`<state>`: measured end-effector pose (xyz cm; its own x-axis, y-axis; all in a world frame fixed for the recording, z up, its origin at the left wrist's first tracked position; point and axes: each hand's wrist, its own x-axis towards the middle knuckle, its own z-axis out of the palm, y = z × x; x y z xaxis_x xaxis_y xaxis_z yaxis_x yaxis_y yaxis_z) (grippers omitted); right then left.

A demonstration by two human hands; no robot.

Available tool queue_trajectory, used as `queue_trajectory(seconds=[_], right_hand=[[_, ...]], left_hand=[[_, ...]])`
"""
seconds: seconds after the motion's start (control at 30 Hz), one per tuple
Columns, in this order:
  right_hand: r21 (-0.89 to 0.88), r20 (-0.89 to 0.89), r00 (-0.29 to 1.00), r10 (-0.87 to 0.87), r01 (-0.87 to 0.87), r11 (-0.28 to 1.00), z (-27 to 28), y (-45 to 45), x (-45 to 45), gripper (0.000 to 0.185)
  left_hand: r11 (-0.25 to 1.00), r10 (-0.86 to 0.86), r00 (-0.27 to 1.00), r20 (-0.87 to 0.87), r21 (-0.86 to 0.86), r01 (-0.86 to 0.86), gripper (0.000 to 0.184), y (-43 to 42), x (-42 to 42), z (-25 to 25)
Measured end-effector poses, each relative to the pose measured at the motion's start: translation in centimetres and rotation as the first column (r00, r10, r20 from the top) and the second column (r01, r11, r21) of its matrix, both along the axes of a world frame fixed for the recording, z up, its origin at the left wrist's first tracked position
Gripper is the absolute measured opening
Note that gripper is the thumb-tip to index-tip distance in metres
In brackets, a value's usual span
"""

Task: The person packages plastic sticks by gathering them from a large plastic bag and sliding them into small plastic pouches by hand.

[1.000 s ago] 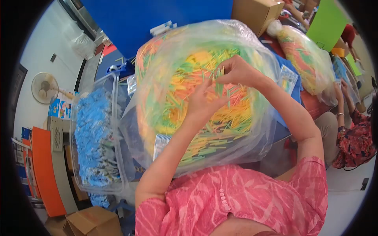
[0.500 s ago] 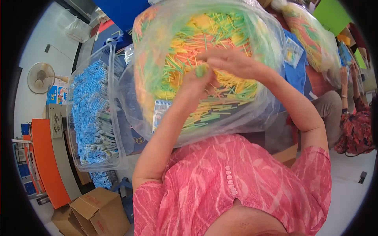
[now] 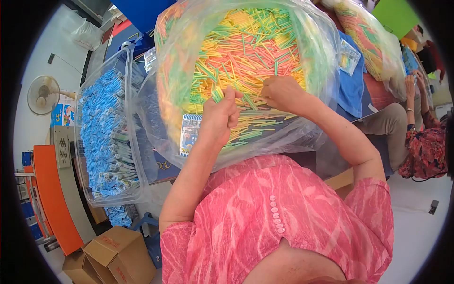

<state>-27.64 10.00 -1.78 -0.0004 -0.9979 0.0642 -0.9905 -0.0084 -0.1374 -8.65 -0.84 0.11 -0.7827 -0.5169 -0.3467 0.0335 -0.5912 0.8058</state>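
Note:
A large clear plastic bag (image 3: 182,66) lies open, full of thin green, yellow and pink sticks (image 3: 246,47). Over its lower left part, my left hand (image 3: 221,113) is closed round a small bundle of green and yellow sticks (image 3: 217,94). My right hand (image 3: 283,93) is over the sticks to the right, its fingers pinched together at the pile; whatever lies between the fingertips is too small to name. Beside my left forearm is a blue-and-white printed packet (image 3: 190,135).
A clear bin (image 3: 135,142) of blue-striped packets (image 3: 104,128) stands at the left. Cardboard boxes (image 3: 118,253) are below it. Another bag of sticks (image 3: 364,38), a blue cloth (image 3: 351,92) and a co-worker's hands (image 3: 414,80) are at the right.
My hands have moved apart. My left hand has gone down and left with the bundle, while my right hand has closed its fingers over the pile. The view has tilted downward.

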Motion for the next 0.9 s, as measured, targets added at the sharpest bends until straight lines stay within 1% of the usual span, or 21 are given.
queue_trajectory(seconds=[0.07,0.1,0.13,0.17,0.2,0.27,0.3,0.37,0.4,0.47,0.5,0.53,0.57,0.6,0.67,0.7,0.77,0.9], right_hand=[[-0.020,0.028,0.999,-0.030,0.030,0.999,1.1,0.3,-0.7,0.013],[-0.026,0.027,0.999,-0.025,0.026,0.999,2.0,0.3,-0.8,0.013],[0.009,0.296,0.947,-0.126,0.129,0.992,3.0,0.4,-0.7,0.011],[0.074,0.539,0.813,-0.222,0.217,0.973,3.4,0.5,-0.4,0.009],[0.073,0.544,0.810,-0.219,0.214,0.974,3.4,0.4,0.2,0.009],[0.033,0.825,0.542,-0.159,0.235,0.971,3.5,-0.2,1.8,0.008],[0.029,0.827,0.539,-0.158,0.239,0.971,3.5,-0.3,2.4,0.008],[-0.078,0.679,0.728,-0.100,0.206,0.975,3.4,-0.5,3.2,0.015],[-0.081,0.679,0.728,-0.095,0.203,0.976,3.9,-0.3,3.1,0.015],[-0.249,0.654,0.743,0.147,0.028,0.968,5.4,0.2,2.7,0.034],[-0.250,0.656,0.740,0.150,0.025,0.968,5.4,0.0,2.7,0.034],[-0.375,0.488,0.843,0.228,-0.033,0.926,5.3,-0.1,2.7,0.048],[-0.481,0.294,0.915,0.278,-0.110,0.870,5.3,-0.2,2.7,0.063],[-0.482,0.294,0.915,0.275,-0.106,0.870,5.3,-0.3,2.8,0.063],[-0.406,0.281,0.905,0.321,-0.191,0.894,5.3,-0.5,3.2,0.077],[-0.407,0.280,0.905,0.322,-0.192,0.893,5.1,-0.6,3.1,0.077],[-0.290,0.427,0.846,0.321,-0.208,0.934,4.9,-1.1,2.7,0.073],[-0.249,0.457,0.838,0.297,-0.200,0.948,5.1,-1.1,2.9,0.069]], left_hand=[[1.000,-0.006,1.000,-0.002,0.008,0.006,0.029,0.2,-0.1,-0.5],[0.998,0.044,0.997,0.056,0.030,-0.046,0.031,0.8,-0.6,-0.3],[0.994,0.095,0.989,0.115,0.051,-0.102,0.034,1.2,-0.8,-0.2],[0.992,0.039,0.999,0.014,0.117,-0.041,0.034,1.1,-0.9,-1.0],[0.992,0.042,0.999,0.019,0.115,-0.044,0.034,1.3,-1.1,-1.5],[0.980,0.023,0.992,-0.122,0.201,0.002,0.033,1.9,-2.0,-2.0],[0.980,0.019,0.993,-0.120,0.197,0.005,0.033,2.2,-2.3,-1.9],[0.979,0.017,0.991,-0.132,0.203,0.011,0.034,2.5,-2.7,-1.5],[0.980,0.019,0.991,-0.131,0.199,0.007,0.034,2.2,-2.7,-1.4],[0.934,0.052,0.976,-0.213,0.355,0.027,0.035,1.3,-2.4,-0.9],[0.935,0.055,0.976,-0.209,0.354,0.023,0.035,1.2,-2.3,-0.7],[0.930,0.033,0.976,-0.215,0.364,0.049,0.033,1.2,-2.3,-0.4],[0.924,0.007,0.975,-0.221,0.374,0.078,0.031,1.3,-2.3,-0.2],[0.924,0.003,0.975,-0.220,0.374,0.081,0.031,1.4,-2.5,-0.5],[0.964,0.000,0.986,-0.165,0.264,0.044,0.031,1.9,-2.6,-1.1],[0.964,0.001,0.986,-0.166,0.263,0.044,0.031,2.0,-2.6,-1.3],[0.966,-0.027,0.992,-0.126,0.250,0.058,0.028,2.1,-2.2,-1.2],[0.969,0.008,0.994,-0.110,0.248,0.019,0.022,2.6,-2.0,-0.2]])
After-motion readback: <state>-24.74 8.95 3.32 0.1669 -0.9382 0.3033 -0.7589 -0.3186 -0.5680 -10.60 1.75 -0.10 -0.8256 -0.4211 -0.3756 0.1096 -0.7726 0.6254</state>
